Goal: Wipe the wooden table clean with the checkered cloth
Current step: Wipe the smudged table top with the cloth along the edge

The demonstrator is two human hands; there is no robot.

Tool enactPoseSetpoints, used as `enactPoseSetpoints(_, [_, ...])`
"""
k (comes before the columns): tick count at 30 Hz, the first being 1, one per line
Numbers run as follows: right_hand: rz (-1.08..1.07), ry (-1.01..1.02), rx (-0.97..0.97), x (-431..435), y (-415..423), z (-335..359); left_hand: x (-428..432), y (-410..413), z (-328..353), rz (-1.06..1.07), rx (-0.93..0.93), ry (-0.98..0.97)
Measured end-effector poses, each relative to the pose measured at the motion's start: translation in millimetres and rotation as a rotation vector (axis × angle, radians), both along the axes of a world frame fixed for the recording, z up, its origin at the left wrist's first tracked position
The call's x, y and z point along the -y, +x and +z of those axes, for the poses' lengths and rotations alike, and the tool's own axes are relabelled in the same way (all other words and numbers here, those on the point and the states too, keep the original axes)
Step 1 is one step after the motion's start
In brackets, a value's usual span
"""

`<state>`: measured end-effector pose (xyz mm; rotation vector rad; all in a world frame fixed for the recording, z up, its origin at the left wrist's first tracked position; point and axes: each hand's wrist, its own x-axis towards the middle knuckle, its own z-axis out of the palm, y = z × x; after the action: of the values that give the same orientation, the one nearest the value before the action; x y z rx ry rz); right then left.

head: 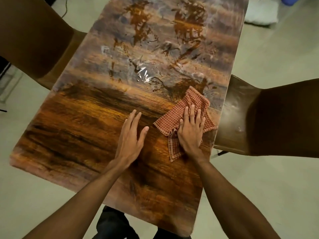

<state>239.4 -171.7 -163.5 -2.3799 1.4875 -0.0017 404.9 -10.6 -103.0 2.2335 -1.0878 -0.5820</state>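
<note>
Red-checkered cloth (185, 112) is lying crumpled near the wooden table (77, 121) right edge, right hand (190, 130) pressing flat on it, fingers spread. Left hand (131, 135) is resting palm-down just beside, holding nothing. Far half is looking smeared; brown chairs (269, 118) are flanking.

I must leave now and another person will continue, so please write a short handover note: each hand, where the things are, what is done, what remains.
Right hand: flat, palm down, pressing the checkered cloth onto the table, near its right edge.
Left hand: open, flat on bare wood beside the cloth, holding nothing.
Done: the near half of the table looks dark and free of smears.
Left: the far half carries pale streaks and wet smears, starting just beyond the cloth. Wipe from the cloth outward to the far end.
Chairs stand on both sides.
</note>
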Motion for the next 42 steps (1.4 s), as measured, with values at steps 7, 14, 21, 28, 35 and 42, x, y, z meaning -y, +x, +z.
enactPoseSetpoints(7, [0.213, -0.016, -0.036, -35, 123, -6, -34, 122, -5, 0.020, -0.033, -0.039])
enactPoseSetpoints(14, [0.352, -0.032, -0.024, -73, 328, -3, -88, 295, -7, 0.180, -0.018, -0.092])
enactPoseSetpoints(21, [0.293, -0.033, -0.096, -20, 459, -2, -109, 382, -26, 0.220, -0.005, -0.090])
enactPoseSetpoints(28, [0.716, -0.080, -0.082, -174, 475, -9, -140, 397, -32, 0.311, -0.068, -0.125])
enactPoseSetpoints(35, [0.596, -0.080, -0.132, -198, 476, -8, -210, 396, -31, 0.512, -0.045, -0.107])
enactPoseSetpoints(42, [0.984, 0.060, 0.028, -350, 410, -16, -261, 352, -16, 0.655, 0.000, -0.142])
